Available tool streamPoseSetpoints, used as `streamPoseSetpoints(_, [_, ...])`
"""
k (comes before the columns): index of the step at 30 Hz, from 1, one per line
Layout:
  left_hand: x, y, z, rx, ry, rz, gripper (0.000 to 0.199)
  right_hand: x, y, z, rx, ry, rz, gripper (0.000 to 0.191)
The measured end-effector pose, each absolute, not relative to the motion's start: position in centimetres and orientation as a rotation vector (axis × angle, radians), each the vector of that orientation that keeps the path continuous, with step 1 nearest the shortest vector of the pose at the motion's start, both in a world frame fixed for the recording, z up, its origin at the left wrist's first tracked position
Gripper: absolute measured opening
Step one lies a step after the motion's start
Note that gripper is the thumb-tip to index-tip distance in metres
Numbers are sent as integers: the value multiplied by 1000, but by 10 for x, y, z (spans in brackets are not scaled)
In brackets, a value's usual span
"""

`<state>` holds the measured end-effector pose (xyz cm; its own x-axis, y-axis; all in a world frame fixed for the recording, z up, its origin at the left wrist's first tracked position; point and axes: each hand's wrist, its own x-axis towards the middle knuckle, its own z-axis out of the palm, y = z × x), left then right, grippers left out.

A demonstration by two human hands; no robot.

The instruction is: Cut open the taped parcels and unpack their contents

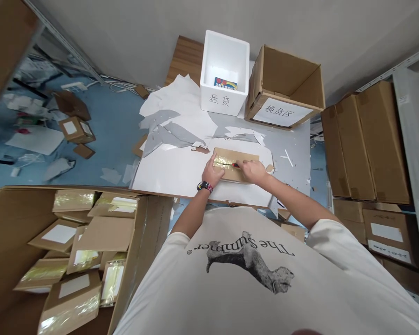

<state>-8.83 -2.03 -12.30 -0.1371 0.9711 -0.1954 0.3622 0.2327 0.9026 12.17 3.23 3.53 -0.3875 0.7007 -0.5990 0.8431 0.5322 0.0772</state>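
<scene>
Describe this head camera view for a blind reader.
A person's left hand steadies a tape-wrapped cardboard parcel on a white board while the right hand holds a red-handled tool against it. Beyond stand a white foam box and a cardboard box; a carton of similar parcels sits lower left.

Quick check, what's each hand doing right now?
Left hand: open, pressing on the taped cardboard mailer.
Right hand: closed, holding a red-handled screwdriver.

Screwdriver handle (pixel 235 164) partly under right hand (pixel 253 171)
</scene>
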Motion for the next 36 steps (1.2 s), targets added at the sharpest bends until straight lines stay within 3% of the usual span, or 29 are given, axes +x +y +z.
streamPoseSetpoints(11, [-91,-21,-122,1277,1693,859,112,128,31,16,1258,2249,-378,52])
streamPoseSetpoints(19, [-90,-20,-125,1297,1716,858,116,98,18,21,1215,2186,-316,68])
streamPoseSetpoints(36, [-92,-20,-112,1365,1777,739,111,154,28,46,1237,2006,-288,48])
